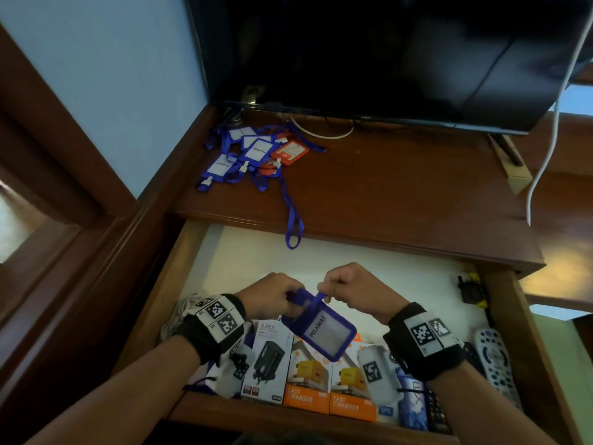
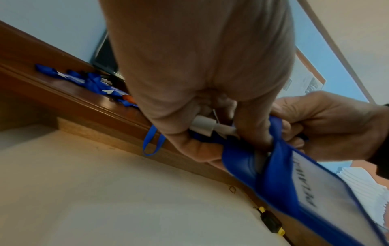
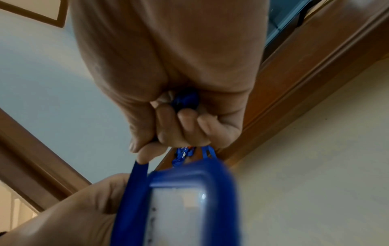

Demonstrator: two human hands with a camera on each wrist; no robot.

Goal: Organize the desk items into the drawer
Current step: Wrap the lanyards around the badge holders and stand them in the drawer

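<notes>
Both hands hold one blue badge holder point(image 1: 324, 332) marked PELAWAT over the open drawer point(image 1: 205, 252). My left hand point(image 1: 272, 297) grips the holder's top end with its white clip point(image 2: 210, 127). My right hand point(image 1: 346, 290) pinches the blue lanyard strap point(image 3: 136, 176) and keeps more of it bunched in the fist. The holder point(image 2: 315, 188) hangs tilted below the hands. On the desk top point(image 1: 385, 187) at the back left lies a pile of blue and orange badge holders point(image 1: 253, 152) with tangled lanyards; one strap loop point(image 1: 293, 232) hangs over the desk edge.
Charger boxes point(image 1: 308, 380) line the drawer's front, with remote controls point(image 1: 494, 361) at the right and a black plug point(image 1: 470, 289) at the far right. A dark monitor point(image 1: 385, 53) stands at the back of the desk, a white cable point(image 1: 545, 155) on the right.
</notes>
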